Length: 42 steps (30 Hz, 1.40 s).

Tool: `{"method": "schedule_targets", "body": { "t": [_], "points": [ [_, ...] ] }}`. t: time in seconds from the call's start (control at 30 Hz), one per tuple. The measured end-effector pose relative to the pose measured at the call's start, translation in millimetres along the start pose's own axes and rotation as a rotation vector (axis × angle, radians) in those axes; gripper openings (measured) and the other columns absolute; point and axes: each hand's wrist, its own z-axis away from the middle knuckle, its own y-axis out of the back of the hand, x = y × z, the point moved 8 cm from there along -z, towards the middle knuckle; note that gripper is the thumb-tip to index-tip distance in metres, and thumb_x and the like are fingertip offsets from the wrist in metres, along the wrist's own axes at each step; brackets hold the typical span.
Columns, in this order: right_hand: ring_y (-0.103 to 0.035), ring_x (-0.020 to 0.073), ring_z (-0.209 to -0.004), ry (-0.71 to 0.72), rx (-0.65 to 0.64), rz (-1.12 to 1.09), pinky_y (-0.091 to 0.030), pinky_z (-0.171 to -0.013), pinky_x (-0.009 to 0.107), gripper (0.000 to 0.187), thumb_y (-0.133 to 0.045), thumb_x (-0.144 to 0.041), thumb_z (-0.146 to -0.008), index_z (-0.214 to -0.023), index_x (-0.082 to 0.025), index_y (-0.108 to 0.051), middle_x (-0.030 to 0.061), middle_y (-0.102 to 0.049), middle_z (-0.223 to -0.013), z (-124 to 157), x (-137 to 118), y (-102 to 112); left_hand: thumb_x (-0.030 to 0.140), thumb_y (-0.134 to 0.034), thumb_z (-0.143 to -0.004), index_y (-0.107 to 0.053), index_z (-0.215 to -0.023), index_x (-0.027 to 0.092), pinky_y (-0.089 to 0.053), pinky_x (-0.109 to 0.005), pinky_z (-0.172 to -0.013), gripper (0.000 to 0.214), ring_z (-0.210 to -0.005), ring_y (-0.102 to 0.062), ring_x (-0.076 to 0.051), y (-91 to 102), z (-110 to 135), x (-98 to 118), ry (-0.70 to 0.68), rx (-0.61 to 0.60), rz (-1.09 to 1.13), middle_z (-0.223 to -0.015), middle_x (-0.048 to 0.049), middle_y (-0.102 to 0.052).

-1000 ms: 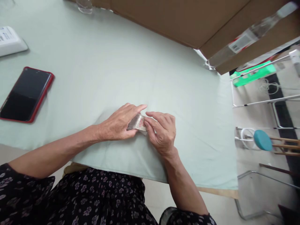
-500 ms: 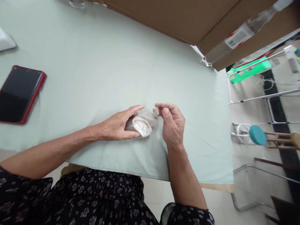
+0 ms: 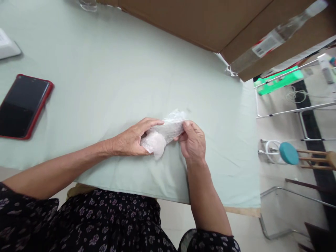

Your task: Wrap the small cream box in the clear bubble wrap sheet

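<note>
A small bundle in bubble wrap [image 3: 170, 125] is between my hands, low over the green tablecloth [image 3: 126, 80]. My left hand [image 3: 133, 139] curls round the bundle's left end, thumb in front and fingers behind. A loose flap of the wrap stretches up and to the right. My right hand [image 3: 193, 141] pinches the right edge of that flap between thumb and fingers. What lies inside the wrap is hidden; a pale rounded end shows through at the front.
At the left lies a phone [image 3: 23, 106] in a red case, with a white object [image 3: 7, 45] behind it. A large cardboard box [image 3: 183, 21] stands at the back right, a clear bottle [image 3: 267, 43] beside it. Right of the table are a stool [image 3: 288, 153] and a metal rack [image 3: 294, 109].
My right hand has taken hold of the wrap's loose flap, which is now spread out toward the back right. The pale, wrinkled face of the bundle is now covered. My left hand has hardly moved.
</note>
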Motion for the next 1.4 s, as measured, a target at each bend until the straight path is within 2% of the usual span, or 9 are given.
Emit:
{"method": "schedule_targets", "body": {
  "t": [0.2, 0.47, 0.63, 0.73, 0.97, 1.13, 1.23, 1.33, 1.4],
  "points": [
    [-0.059, 0.0159, -0.065, 0.001, 0.029, -0.042, -0.058, -0.052, 0.030, 0.034, -0.072, -0.056, -0.083, -0.080, -0.024, -0.062, -0.0013, -0.059, -0.073, -6, 7, 9, 0.038, -0.072, -0.081, -0.061, -0.130, 0.021, -0.054, -0.032, -0.085, 0.053, -0.113, -0.062, -0.024, -2.9, -1, -1, 0.142, -0.156, 0.034, -0.131, -0.0097, -0.062],
    [-0.062, 0.0130, -0.071, 0.228, 0.199, 0.192, -0.053, -0.062, 0.027, 0.029, -0.073, -0.049, -0.085, -0.098, -0.024, -0.065, -0.0016, -0.065, -0.082, 11, -38, 20, 0.033, -0.062, -0.085, -0.070, -0.106, 0.016, -0.055, -0.031, -0.084, 0.029, -0.090, -0.067, -0.017, 17.7, 2, -11, 0.225, 0.218, 0.089, -0.103, -0.0071, -0.072],
    [-0.057, 0.0131, -0.063, 0.223, -0.228, 0.582, -0.047, -0.062, 0.027, 0.029, -0.070, -0.050, -0.085, -0.084, -0.022, -0.065, -0.0029, -0.061, -0.068, 35, -45, -29, 0.037, -0.075, -0.075, -0.071, -0.106, 0.017, -0.056, -0.032, -0.083, 0.037, -0.090, -0.067, -0.018, 24.9, -1, -6, 0.161, 0.188, -0.032, -0.107, -0.0073, -0.073],
    [-0.055, 0.0126, -0.061, 0.209, -0.292, 0.763, -0.043, -0.060, 0.027, 0.022, -0.070, -0.043, -0.085, -0.084, -0.022, -0.065, -0.0030, -0.062, -0.068, 43, -35, -44, 0.032, -0.070, -0.077, -0.071, -0.090, 0.017, -0.054, -0.028, -0.074, 0.020, -0.089, -0.067, -0.018, 24.6, -2, -1, 0.110, 0.169, -0.110, -0.106, -0.0075, -0.073],
    [-0.058, 0.0137, -0.067, 0.344, 0.000, 0.629, -0.047, -0.067, 0.027, 0.020, -0.058, -0.033, -0.095, -0.080, -0.022, -0.065, -0.0021, -0.064, -0.071, 37, -51, -16, 0.029, -0.064, -0.082, -0.061, -0.070, 0.017, -0.052, -0.026, -0.069, 0.017, -0.091, -0.070, -0.019, 44.8, 7, -2, 0.149, 0.469, -0.074, -0.094, -0.0076, -0.075],
    [-0.061, 0.0145, -0.069, 0.296, 0.151, 0.499, -0.050, -0.068, 0.029, 0.019, -0.060, -0.035, -0.094, -0.082, -0.021, -0.065, -0.0018, -0.065, -0.072, 22, -47, 14, 0.028, -0.066, -0.078, -0.060, -0.067, 0.018, -0.044, -0.023, -0.052, 0.016, -0.057, -0.055, -0.011, 66.5, 11, -17, 0.311, 0.615, -0.044, -0.063, 0.0010, -0.062],
    [-0.064, 0.0153, -0.071, 0.319, 0.230, 0.476, -0.054, -0.070, 0.032, 0.012, -0.062, -0.032, -0.092, -0.090, -0.021, -0.066, -0.0001, -0.068, -0.080, 18, -46, 25, 0.024, -0.065, -0.076, -0.062, -0.074, 0.017, -0.044, -0.023, -0.050, 0.007, -0.055, -0.054, -0.010, 74.3, 12, -28, 0.382, 0.637, -0.024, -0.064, 0.0016, -0.061],
    [-0.068, 0.0191, -0.085, 0.530, 0.286, 0.518, -0.056, -0.080, 0.039, 0.011, -0.061, -0.030, -0.093, -0.100, -0.023, -0.066, 0.0038, -0.071, -0.096, 31, -64, 19, 0.021, -0.063, -0.077, -0.065, -0.094, 0.017, -0.053, -0.027, -0.062, 0.018, -0.069, -0.062, -0.014, 82.5, 15, -21, 0.288, 0.697, -0.108, -0.081, -0.0023, -0.069],
    [-0.069, 0.0238, -0.100, 0.703, 0.189, 0.582, -0.057, -0.086, 0.044, 0.018, -0.061, -0.031, -0.093, -0.109, -0.024, -0.065, 0.0069, -0.071, -0.107, 44, -75, -1, 0.021, -0.062, -0.078, -0.064, -0.105, 0.018, -0.057, -0.033, -0.075, 0.027, -0.084, -0.066, -0.018, 85.0, 17, -3, 0.118, 0.736, -0.273, -0.097, -0.0055, -0.071]
  ]
}}
